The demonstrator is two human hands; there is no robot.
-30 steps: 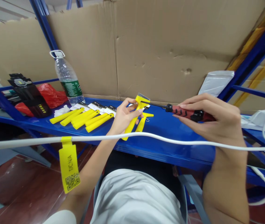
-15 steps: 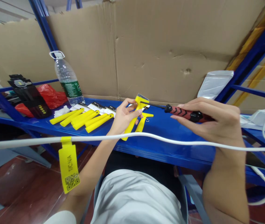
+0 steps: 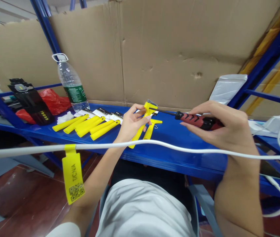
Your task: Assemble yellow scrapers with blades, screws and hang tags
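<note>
Head view: left hand [image 3: 130,125] is closed round yellow scraper [image 3: 136,137], mid-frame. Red-black screwdriver [image 3: 193,119] is gripped in curled right hand [image 3: 225,123], right of centre, its tip set at the scraper's head. Second yellow piece [image 3: 150,130] is seen just beside; yellow handles [image 3: 90,127] are laid left of centre.

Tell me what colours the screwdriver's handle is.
The screwdriver's handle is dark red with black parts; it shows best in the head view.
</note>
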